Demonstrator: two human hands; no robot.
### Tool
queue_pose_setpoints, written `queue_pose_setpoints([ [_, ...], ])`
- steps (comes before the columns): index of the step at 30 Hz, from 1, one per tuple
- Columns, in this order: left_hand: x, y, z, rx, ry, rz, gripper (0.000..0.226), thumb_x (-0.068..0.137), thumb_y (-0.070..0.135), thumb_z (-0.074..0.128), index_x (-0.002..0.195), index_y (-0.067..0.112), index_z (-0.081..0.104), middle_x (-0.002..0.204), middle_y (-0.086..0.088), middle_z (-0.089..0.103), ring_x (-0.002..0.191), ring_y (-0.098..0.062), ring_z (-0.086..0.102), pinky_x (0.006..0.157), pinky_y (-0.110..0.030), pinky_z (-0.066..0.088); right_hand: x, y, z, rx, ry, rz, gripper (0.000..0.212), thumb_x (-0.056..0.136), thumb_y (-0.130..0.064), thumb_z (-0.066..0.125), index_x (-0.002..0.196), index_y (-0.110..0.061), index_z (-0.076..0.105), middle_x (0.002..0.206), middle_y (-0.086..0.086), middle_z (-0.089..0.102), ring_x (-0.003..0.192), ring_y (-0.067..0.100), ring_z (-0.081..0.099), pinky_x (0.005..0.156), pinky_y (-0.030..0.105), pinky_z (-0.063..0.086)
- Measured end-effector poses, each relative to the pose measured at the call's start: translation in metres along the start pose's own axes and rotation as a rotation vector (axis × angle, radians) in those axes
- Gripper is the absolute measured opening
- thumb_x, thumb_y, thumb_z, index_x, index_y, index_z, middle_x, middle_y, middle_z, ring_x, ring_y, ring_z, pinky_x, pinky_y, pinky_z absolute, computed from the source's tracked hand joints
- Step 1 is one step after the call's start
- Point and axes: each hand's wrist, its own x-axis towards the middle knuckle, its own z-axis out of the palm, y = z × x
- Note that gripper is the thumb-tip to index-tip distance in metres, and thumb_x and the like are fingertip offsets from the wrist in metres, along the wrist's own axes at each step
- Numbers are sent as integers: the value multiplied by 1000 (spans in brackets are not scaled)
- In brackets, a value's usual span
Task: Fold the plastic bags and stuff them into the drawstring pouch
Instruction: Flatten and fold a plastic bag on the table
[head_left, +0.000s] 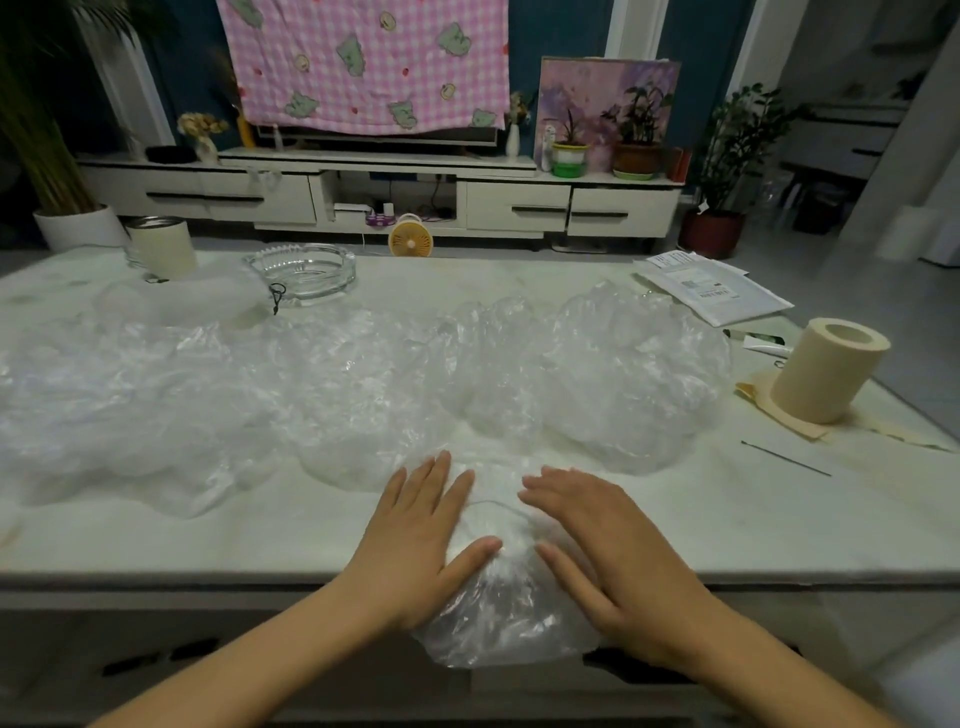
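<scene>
Plastic bag (498, 613): clear and crumpled, it lies across the near edge of the table (208, 545), with its lower part hanging over that edge. This bag is the reference for all positions below.

Left hand (415, 551): lies flat on the left side of the bag, fingers straight and slightly spread, thumb pointing inward across the plastic. Right hand (608, 561): lies flat on the right side of the bag in the same manner. Both palms press down on the bag. The hands are apart, and a strip of plastic shows between the two thumbs.

Loose bags: three further clear heaps lie on the table beyond the bag, one far to the left (130, 405), one directly behind (363, 395) and one behind to the right (623, 374). Adjoining heaps touch or overlap.

Drawstring pouch (208, 301): a pale, translucent item lies well behind and to the left of the bag. A black cord (278, 297) hangs at its right end.

Other items, all beyond the bag:
- Glass ashtray (304, 270), behind left, touching the cord end of the pouch.
- Cream cup (163, 247) with a metal rim, further left.
- Paper roll (826, 369), upright, far right.
- Printed papers (717, 291), behind right.
- Small tube (763, 343), between the papers and the roll.
- Thin rod (784, 458), right, in front of the roll.

A white cabinet (519, 205) and a small yellow fan (410, 240) stand on the floor behind the table.
</scene>
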Motion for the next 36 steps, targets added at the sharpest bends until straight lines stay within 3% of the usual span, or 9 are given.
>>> queue_pose_setpoints([
  [4, -2, 7, 0, -42, 38, -150, 130, 38, 78, -43, 150, 25, -6, 158, -5, -14, 145, -18, -13, 113, -32, -13, -25, 1, 0, -128, -451, -106, 93, 82, -67, 51, 150, -34, -1, 157, -10, -16, 141, 1, -19, 113, 18, -16],
  [9, -11, 8, -10, -32, 65, -123, 114, 60, 78, -26, 151, 19, 10, 158, -8, 1, 146, -23, 2, 114, -33, -2, -29, 23, 26, -211, -206, -195, 71, 70, -23, 71, 135, -18, 44, 142, 7, 48, 132, 19, 41, 107, 35, 29],
  [12, -21, 7, -26, -4, 174, 102, 83, 92, 64, -1, 131, 15, 54, 141, -8, 47, 128, -24, 48, 105, -34, 33, -31, 27, 17, 97, -103, -60, 33, 93, -28, 43, 125, -29, 51, 138, -10, 52, 130, 6, 41, 107, 22, 30],
  [15, -35, -3, -34, -175, -17, 256, 92, 72, 85, 3, 146, 35, 26, 149, 22, 20, 134, 10, 16, 103, -2, 4, -25, 25, -3, 406, -133, 229, 31, 97, -51, 33, 115, -45, 56, 124, -31, 54, 117, -9, 49, 101, 16, 36],
  [18, -37, -12, -35, -176, -80, 269, 88, 67, 83, 32, 143, 45, 12, 137, 38, 8, 124, 21, 7, 93, 8, 0, -11, 32, -20, 573, -86, 386, 29, 95, -34, 44, 96, -23, 70, 94, -10, 70, 90, 5, 63, 86, 29, 47],
  [22, -33, -25, -15, -395, 234, 301, 40, 85, 70, 38, 115, 46, 50, 112, 26, 58, 101, 7, 53, 85, -12, 42, 2, 36, -26, 665, -56, 533, 13, 91, -19, 59, 90, -17, 71, 88, -5, 72, 83, 8, 66, 80, 29, 50],
  [25, -26, -18, -18, -675, 327, 107, 49, 81, 73, 37, 78, 34, 65, 86, 20, 66, 80, 1, 62, 71, -15, 46, 11, 30, -25, 699, -61, 592, 30, 78, -47, 61, 84, -19, 71, 73, -11, 69, 67, 0, 61, 64, 16, 46],
  [31, -4, -3, -18, -579, 390, -304, 49, 95, 44, 42, 58, 13, 53, 57, -2, 59, 62, -18, 58, 61, -31, 43, 25, 32, -6, 320, 132, 731, 45, 91, -41, 55, 59, -13, 40, 50, -8, 40, 50, 7, 42, 48, 23, 28],
  [36, 5, 0, -17, -235, 344, -416, 41, 99, 39, 35, 66, 16, 38, 63, 1, 49, 63, -22, 50, 52, -30, 29, 23, 27, 1, -303, -34, 628, 22, 101, -36, 33, 106, -18, 45, 87, -2, 61, 75, 22, 56, 59, 30, 33],
])
